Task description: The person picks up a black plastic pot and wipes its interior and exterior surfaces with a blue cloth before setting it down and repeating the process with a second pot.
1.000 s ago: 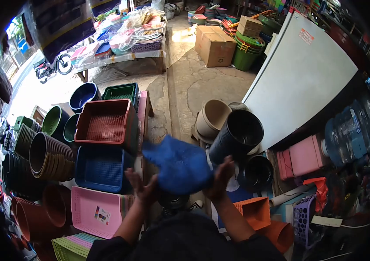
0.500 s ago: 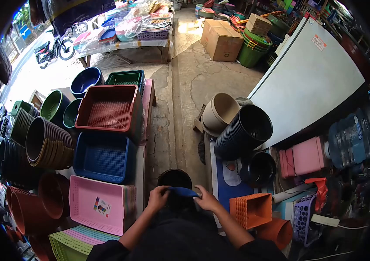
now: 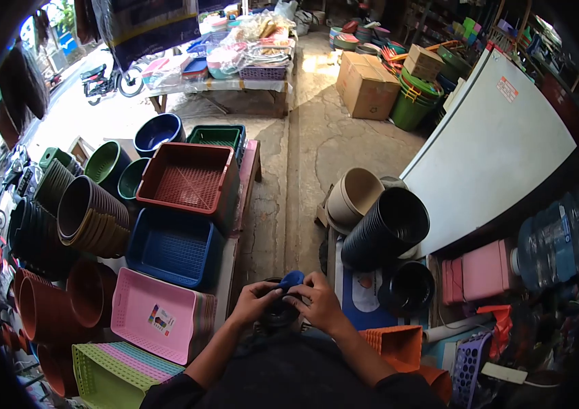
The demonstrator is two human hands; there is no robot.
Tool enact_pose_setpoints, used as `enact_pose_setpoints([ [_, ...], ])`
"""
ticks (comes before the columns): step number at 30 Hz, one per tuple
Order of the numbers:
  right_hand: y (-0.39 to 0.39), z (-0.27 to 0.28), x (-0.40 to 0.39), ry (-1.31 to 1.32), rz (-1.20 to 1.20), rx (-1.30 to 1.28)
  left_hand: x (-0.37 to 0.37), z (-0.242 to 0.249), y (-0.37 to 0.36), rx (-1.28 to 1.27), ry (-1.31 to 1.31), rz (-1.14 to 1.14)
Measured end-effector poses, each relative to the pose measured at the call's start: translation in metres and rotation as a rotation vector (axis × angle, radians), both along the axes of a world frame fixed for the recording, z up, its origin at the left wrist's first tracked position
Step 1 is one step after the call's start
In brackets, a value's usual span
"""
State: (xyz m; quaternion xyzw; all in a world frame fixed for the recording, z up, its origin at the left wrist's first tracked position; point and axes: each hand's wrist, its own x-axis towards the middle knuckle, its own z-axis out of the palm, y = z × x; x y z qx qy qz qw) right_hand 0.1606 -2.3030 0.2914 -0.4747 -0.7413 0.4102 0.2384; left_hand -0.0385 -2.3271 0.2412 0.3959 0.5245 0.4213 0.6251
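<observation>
Close in front of my body, both hands grip a small blue cloth-like piece (image 3: pixel 292 278), which is bunched up between them. My left hand (image 3: pixel 257 301) pinches its left side, with the thumb pointing inward. From the right, my right hand (image 3: pixel 318 301) has its fingers curled in on the same piece, the fingertips nearly meeting the left ones. A dark round pot (image 3: pixel 278 316) shows beneath and between the hands, partly hidden by them.
On the left stand a pink basket (image 3: pixel 143 296), a blue basket (image 3: pixel 174 249) and a red-brown basket (image 3: pixel 187 174). To the right are a stack of black pots (image 3: pixel 378 235), orange pots (image 3: pixel 398 344) and a white panel (image 3: pixel 497 146). Cardboard boxes (image 3: pixel 368 85) stand farther back.
The blue piece went from stretched wide between my hands to bunched up. My hands came closer together and the right one turned inward. The view shifted slightly.
</observation>
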Motion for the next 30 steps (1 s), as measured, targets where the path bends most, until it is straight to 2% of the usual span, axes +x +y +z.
enact_pose_setpoints([
  [2,0.008,0.004,0.003,-0.068,-0.042,0.454,0.003,0.012,0.002,-0.056,-0.011,-0.002],
  [4,0.015,0.01,0.006,-0.049,-0.024,0.476,0.005,0.011,0.001,0.047,-0.185,0.033],
  [9,0.033,0.008,0.003,0.053,0.021,0.53,0.009,0.021,0.002,0.116,-0.04,0.072],
  [13,0.039,0.004,-0.001,0.115,0.015,0.434,0.016,0.041,-0.002,0.149,0.141,0.104],
  [17,0.044,0.008,-0.006,0.216,0.051,0.241,0.028,0.029,-0.003,0.288,0.183,0.227],
  [18,0.049,0.011,-0.007,0.222,0.07,0.25,0.029,0.03,-0.001,0.334,0.118,0.27],
  [20,0.06,0.02,-0.003,0.267,0.24,-0.14,0.024,0.032,-0.002,0.391,0.061,0.33],
  [21,0.066,0.028,0.0,0.269,0.259,-0.132,0.02,0.032,-0.003,0.389,0.113,0.304],
  [23,0.077,0.045,0.006,-0.069,0.478,0.298,0.012,0.039,-0.006,0.39,0.169,0.295],
  [24,0.083,0.048,0.009,-0.066,0.493,0.305,0.008,0.048,-0.009,0.388,0.219,0.285],
  [26,0.094,0.055,0.014,-0.204,0.685,0.44,-0.004,0.056,-0.014,0.39,0.272,0.287],
  [27,0.099,0.064,0.015,-0.255,0.758,0.411,-0.013,0.058,-0.017,0.399,0.308,0.256],
  [28,0.099,0.069,0.013,-0.253,0.768,0.418,-0.017,0.063,-0.018,0.406,0.343,0.223],
  [30,0.1,0.074,0.009,-0.168,0.746,0.651,-0.021,0.081,-0.021,0.43,0.372,0.234],
])
